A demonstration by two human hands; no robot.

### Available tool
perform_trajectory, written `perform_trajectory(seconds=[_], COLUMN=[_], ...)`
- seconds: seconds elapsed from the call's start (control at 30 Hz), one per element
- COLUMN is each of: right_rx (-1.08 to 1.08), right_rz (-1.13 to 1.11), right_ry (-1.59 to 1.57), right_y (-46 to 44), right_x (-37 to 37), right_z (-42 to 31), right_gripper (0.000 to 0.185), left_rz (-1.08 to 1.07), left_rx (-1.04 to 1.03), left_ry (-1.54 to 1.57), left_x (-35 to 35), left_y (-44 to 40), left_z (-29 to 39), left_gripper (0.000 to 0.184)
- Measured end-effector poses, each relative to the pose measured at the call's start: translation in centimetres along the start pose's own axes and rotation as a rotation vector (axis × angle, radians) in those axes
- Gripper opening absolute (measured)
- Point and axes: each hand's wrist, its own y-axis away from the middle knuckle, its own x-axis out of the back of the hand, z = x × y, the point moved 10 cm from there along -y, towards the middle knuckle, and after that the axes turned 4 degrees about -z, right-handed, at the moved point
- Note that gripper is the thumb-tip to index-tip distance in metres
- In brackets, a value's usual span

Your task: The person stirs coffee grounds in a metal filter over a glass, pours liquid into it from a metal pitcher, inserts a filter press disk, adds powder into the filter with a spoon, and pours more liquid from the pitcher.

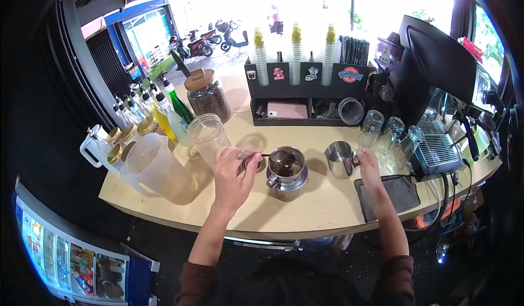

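On the left, a frosted plastic pitcher (155,167) stood on the pale wooden counter (180,216), an open clear jar (210,137) beside it. And there was the left hand (234,177), thumb and fingers pinched nearly together on a metal spoon (279,156), its bowl over the drip coffee filter (284,183)! That filter sat mid-counter, dark coffee inside. Next along, apart from it, came the steel milk jug (339,161), handle firmly within the right hand's (369,167) curled fingers, a dark cloth (388,197) nearby.

The pitcher (340,161) and dripper (288,181) look glossy, smooth metal.
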Motion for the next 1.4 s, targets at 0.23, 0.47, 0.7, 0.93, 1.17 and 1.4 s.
perform_trajectory(seconds=[0.23,0.47,0.7,0.93,1.17,1.4], right_rx=[0.06,0.131,0.097,0.13,0.163,0.172], right_rz=[-0.059,-0.208,-0.311,-0.387,-0.427,-0.426], right_ry=[-0.031,0.008,0.04,0.166,0.269,0.28], right_y=[-1.0,-2.1,-2.5,-2.9,-3.1,-2.6], right_x=[-3.9,-10.0,-14.9,-17.1,-18.1,-18.6], right_z=[-8.2,-15.3,-17.9,-18.7,-18.8,-19.5], right_gripper=[0.014,0.017,0.02,0.025,0.025,0.025], left_rz=[0.035,0.043,0.038,0.086,0.084,0.086], left_rx=[0.162,0.333,0.24,0.268,0.251,0.248], left_ry=[0.201,0.451,0.36,0.434,0.411,0.412], left_x=[-0.4,-1.4,-1.3,-1.2,-1.1,-1.1], left_y=[1.7,2.4,2.1,2.1,2.0,2.1], left_z=[-3.1,-4.3,-3.8,-4.0,-4.0,-4.1], left_gripper=[0.014,0.016,0.016,0.012,0.011,0.011])
